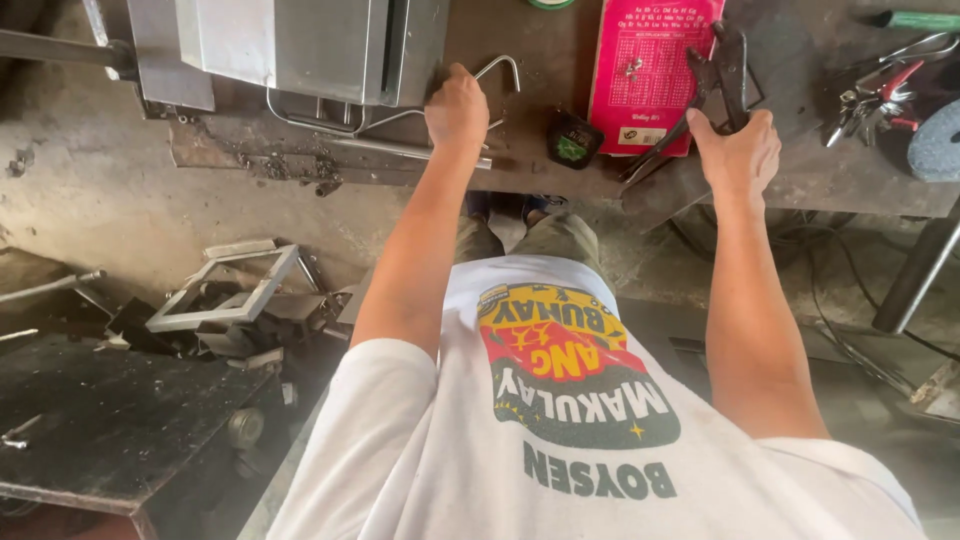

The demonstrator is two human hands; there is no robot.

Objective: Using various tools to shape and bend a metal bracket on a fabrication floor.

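The left hand (456, 110) is closed in a fist on a bent steel rod (497, 70) at the bench (520, 30) edge, just beside a metal box (300, 45). The right hand (742, 150) grips the handles of black pliers (722, 65), which lie over a red booklet (650, 70) beyond its fingers.

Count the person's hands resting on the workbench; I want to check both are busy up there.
2. The left hand grips a bent metal rod beside the steel box. The right hand rests on black pliers by the pink booklet.
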